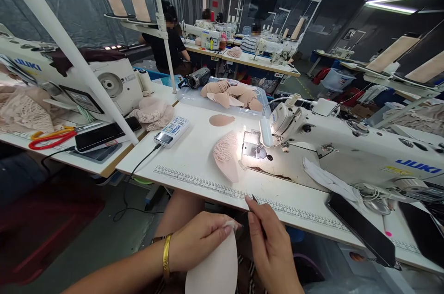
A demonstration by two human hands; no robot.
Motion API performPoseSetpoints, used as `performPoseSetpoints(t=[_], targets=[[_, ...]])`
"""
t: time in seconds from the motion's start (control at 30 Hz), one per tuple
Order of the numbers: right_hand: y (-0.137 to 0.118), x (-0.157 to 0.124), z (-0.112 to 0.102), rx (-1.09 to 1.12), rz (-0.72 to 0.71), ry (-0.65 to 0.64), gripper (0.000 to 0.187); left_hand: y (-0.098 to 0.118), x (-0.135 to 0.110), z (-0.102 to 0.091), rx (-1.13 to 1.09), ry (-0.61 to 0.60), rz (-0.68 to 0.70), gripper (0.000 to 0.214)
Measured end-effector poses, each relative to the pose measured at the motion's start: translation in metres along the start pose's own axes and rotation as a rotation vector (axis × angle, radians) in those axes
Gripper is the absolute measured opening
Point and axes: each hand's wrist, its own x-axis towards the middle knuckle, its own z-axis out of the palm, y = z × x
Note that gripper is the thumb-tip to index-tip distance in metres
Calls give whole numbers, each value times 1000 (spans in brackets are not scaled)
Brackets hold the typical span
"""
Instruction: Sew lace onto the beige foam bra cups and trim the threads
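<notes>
- Head view, six o'clock: the left hand (199, 242) is closed in a pinch on the upper tip of a pale beige, rounded fabric pad (215, 264).
- Five o'clock: the right hand (272, 245) curls nearly closed around a slim dark tool (255, 198), mostly hidden.
- Twelve o'clock from the hands: a pale pink, lace-covered pad (226, 157) lies on the white tabletop (194, 157).

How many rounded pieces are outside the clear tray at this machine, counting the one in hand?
3: a pale piece in the left hand, a tan piece near the tray, and a lace-topped piece left of the needle plate. More layers may be hidden underneath.
</notes>
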Motion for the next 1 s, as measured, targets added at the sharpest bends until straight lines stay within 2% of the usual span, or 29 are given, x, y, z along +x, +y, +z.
performPoseSetpoints(t=[0.07,0.13,0.2,0.43,0.8,0.93,1.0], targets=[[-1,1,-6,63,8,-71,37,1,0,-3,-84,32,-40,41],[-3,-2,-7,115,5,-173,39,2,1,-6,-154,21,-56,42],[-5,-7,-5,114,15,-218,44,3,1,-8,-201,-1,-48,42],[-6,-10,4,64,-6,-210,48,2,1,-7,-143,10,-4,36],[-5,-9,11,52,-45,-213,39,0,0,-1,70,18,-2,36],[-6,1,0,64,-23,-131,37,-2,1,1,-36,3,-15,42],[-7,4,-6,74,-12,-146,37,-1,2,-1,-154,23,-50,43]])
